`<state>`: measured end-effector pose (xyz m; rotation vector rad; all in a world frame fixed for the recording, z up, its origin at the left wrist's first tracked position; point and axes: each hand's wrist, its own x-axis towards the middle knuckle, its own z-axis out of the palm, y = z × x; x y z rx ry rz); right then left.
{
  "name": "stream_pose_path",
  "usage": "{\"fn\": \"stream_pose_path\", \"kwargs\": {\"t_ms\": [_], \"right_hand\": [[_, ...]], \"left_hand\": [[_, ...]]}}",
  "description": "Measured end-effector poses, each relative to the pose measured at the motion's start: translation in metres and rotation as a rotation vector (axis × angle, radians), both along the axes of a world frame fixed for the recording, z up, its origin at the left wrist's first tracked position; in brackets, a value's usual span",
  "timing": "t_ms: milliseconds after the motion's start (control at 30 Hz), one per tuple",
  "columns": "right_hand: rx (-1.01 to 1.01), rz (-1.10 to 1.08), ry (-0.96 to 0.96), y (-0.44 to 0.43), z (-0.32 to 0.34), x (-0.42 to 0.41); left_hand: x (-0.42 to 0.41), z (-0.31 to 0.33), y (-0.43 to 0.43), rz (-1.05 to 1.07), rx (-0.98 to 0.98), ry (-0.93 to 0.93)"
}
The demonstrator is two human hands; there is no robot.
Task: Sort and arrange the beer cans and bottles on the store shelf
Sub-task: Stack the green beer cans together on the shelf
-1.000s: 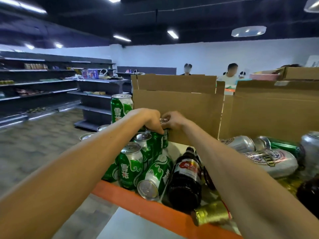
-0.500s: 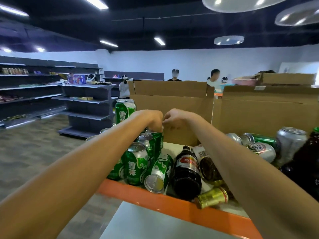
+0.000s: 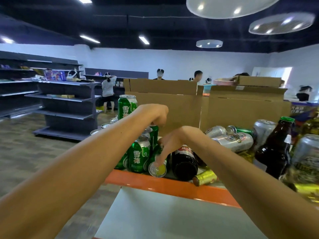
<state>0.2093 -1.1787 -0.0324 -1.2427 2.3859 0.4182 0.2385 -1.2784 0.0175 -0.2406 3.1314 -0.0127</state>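
Right hand [image 3: 170,140] is dropping onto the toppled can [image 3: 158,169], fingers [image 3: 161,156] straight.
Left fingers [image 3: 155,119] are clamping an upright can [image 3: 154,134]; I'm seeing silver cans [image 3: 236,142] and bottles [image 3: 185,161] lying unsorted.

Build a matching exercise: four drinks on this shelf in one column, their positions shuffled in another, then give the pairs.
1. top green can
2. central silver can
3. green-capped brown bottle
4. red-labelled dark bottle

A. lying down, base toward the orange shelf edge
B. standing upright on the right
C. upright, above the other green cans
D. on its side before the cardboard box

Pairs: 1-C, 2-D, 3-B, 4-A.
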Motion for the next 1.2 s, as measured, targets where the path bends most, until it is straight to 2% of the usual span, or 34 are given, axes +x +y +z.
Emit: {"fn": "stream_pose_path", "kwargs": {"t_ms": [267,433,667,933,1067,1200], "right_hand": [[-0.129,-0.037,0.031,0.014,0.005,0.013],[-0.326,-0.073,-0.124,0.037,0.032,0.013],[-0.447,-0.291,-0.263,0.038,0.014,-0.006],[-0.348,-0.282,-0.374,0.019,0.014,-0.026],[-0.428,-0.297,-0.376,0.026,0.014,-0.026],[-0.561,-0.323,-0.221,0.041,0.024,-0.031]], "left_hand": [[0.017,-0.009,0.003,-0.087,0.116,0.11],[0.022,-0.003,0.009,-0.121,0.185,0.226],[0.017,0.011,0.008,-0.133,0.189,0.234],[0.022,0.022,0.001,-0.092,0.17,0.253],[0.028,0.024,0.006,-0.099,0.186,0.235],[0.035,0.026,0.016,-0.122,0.192,0.248]]}}
